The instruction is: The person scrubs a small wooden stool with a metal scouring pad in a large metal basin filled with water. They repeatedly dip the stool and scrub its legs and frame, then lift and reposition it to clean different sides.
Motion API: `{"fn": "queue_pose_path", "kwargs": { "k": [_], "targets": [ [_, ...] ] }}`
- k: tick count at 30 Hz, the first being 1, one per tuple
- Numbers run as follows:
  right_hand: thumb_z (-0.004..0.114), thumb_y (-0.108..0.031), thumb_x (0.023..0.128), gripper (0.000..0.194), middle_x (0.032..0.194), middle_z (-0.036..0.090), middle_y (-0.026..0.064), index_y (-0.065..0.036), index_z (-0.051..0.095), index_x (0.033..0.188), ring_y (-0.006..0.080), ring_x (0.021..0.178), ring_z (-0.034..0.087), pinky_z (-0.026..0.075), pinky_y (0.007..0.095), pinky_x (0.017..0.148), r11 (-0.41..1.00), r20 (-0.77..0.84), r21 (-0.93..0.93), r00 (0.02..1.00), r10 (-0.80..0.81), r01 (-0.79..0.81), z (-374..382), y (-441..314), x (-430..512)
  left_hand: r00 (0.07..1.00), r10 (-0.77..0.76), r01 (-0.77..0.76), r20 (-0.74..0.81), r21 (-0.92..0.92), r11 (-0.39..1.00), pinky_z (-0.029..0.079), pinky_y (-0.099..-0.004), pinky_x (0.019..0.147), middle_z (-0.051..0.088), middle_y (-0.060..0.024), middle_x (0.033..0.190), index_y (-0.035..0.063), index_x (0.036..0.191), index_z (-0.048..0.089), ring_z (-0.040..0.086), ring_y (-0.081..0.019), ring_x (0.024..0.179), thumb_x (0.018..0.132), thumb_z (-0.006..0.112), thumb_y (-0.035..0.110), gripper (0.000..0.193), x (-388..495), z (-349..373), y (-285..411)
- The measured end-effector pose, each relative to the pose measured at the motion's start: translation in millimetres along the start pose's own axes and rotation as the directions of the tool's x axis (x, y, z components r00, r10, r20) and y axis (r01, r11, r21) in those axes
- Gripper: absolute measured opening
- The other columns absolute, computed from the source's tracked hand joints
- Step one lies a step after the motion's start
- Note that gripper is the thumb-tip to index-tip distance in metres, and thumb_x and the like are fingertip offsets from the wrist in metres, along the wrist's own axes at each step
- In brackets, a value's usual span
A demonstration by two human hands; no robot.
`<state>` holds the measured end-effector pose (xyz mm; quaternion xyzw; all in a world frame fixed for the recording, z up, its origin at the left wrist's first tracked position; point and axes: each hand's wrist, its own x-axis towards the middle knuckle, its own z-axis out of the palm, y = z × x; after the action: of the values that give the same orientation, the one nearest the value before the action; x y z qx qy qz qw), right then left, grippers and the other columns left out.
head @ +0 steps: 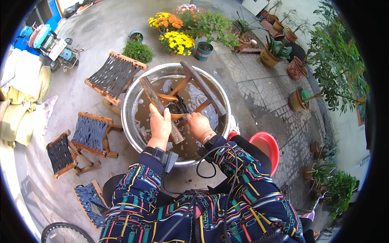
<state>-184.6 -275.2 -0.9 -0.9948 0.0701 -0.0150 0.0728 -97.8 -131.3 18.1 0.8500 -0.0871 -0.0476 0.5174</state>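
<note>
A wooden folding stool (200,86) with dark, wet bars stands partly in a large steel basin (129,130) of murky brown water. Dark straps hang between its legs, partly under the surface. My left hand (160,121) grips the near left bar, thumb on top. On the right, my right hand (199,125) has its fingers curled around a lighter wooden strut (178,116). Whether a small pad or cloth is under those fingers cannot be told. Foam and bubbles float on the water around the frame.
Folding stools with woven strap seats, including a black one (114,76) and a blue one (88,132), stand left. A red plastic basin (267,148) sits right. Beyond are yellow flowers (177,42) in pots. A bicycle wheel (67,234) is lower left. Cables hang near my wrists.
</note>
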Motion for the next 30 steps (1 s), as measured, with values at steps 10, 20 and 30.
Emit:
{"fn": "queue_pose_path", "kwargs": {
  "k": [10, 20, 30],
  "targets": [
    [0.059, -0.011, 0.079, 0.026, 0.104, 0.072, 0.0167, -0.009, 0.076, 0.098, 0.0354, 0.102, 0.067, 0.053, 0.0426, 0.086, 0.999, 0.644, 0.02, 0.764, -0.034, 0.028, 44.3, -2.6, -17.1, 1.0, 0.008, -0.008, 0.0, 0.008, 1.0, 0.051, -0.0478, 0.084, 0.066, -0.0303, 0.101, -0.0101, 0.143, 0.024, 0.065, -0.0452, 0.094, 0.094, 0.058, 0.026, 0.069, 0.9, 2.1, -2.2],
    [0.06, -0.005, 0.08, 0.006, 0.089, 0.062, 0.0187, -0.004, 0.065, 0.084, 0.037, 0.09, 0.064, 0.054, 0.0456, 0.076, 0.986, -0.294, -0.008, 0.943, 0.158, -0.167, -65.7, 24.8, 8.3, 0.997, 0.08, -0.081, -0.019, -0.04, 0.996, 0.052, -0.0489, 0.08, 0.068, -0.0288, 0.096, -0.008, 0.143, 0.021, 0.066, -0.0445, 0.089, 0.094, 0.057, 0.026, 0.07, 0.0, 0.2, -0.7],
    [0.058, -0.011, 0.083, 0.01, 0.085, 0.064, 0.0174, -0.005, 0.065, 0.081, 0.0371, 0.083, 0.067, 0.055, 0.0467, 0.074, 0.983, -0.186, 0.061, 0.965, 0.183, -0.174, -16.7, 13.0, 3.9, 0.995, 0.097, -0.097, -0.029, -0.022, 0.995, 0.052, -0.0479, 0.082, 0.067, -0.0299, 0.099, -0.0096, 0.144, 0.022, 0.066, -0.0445, 0.092, 0.094, 0.058, 0.027, 0.072, 0.1, -0.8, -0.2]
  ]
}}
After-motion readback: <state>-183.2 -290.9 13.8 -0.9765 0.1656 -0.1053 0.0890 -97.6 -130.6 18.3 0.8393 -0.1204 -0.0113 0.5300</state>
